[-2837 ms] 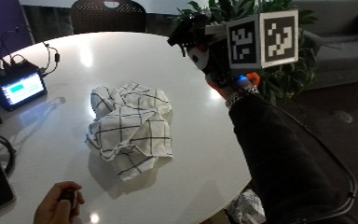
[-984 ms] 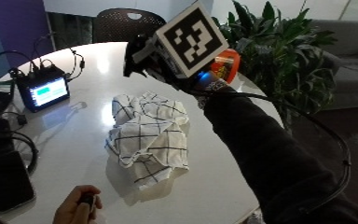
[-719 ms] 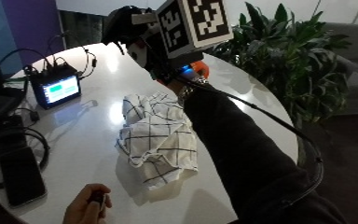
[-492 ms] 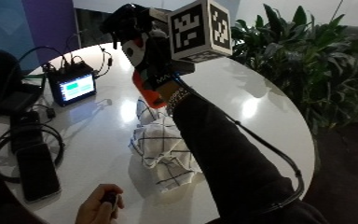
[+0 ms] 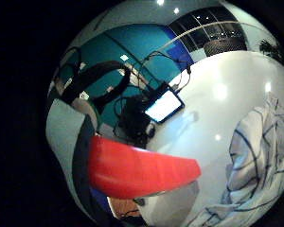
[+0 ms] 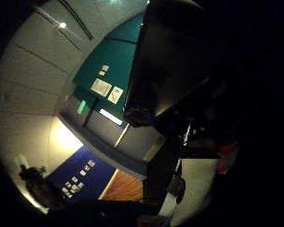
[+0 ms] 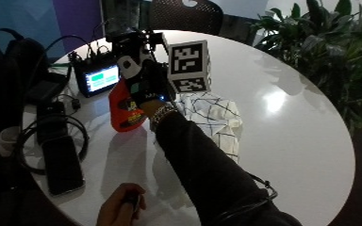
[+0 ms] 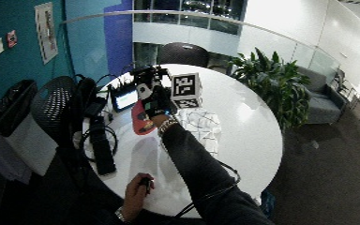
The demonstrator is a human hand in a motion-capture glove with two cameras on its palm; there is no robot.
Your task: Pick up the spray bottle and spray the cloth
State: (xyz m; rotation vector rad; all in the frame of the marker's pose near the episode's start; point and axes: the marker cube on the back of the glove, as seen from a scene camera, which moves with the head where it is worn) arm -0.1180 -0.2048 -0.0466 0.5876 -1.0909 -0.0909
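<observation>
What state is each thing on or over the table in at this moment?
spray bottle: red, gripped in the right hand, raised above the table beside the cloth.
right hand: gloved, fingers curled round the bottle.
cloth: white with dark checks, crumpled on the table.
small monitor: screen lit, cables attached.
phone: lying flat, screen dark.
bare hand: at the table edge, holding a small dark object.

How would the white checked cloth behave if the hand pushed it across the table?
The white checked cloth lies crumpled in soft folds, so it would probably bunch rather than slide whole. It looks thin and likely light on the glossy white round table.
</observation>
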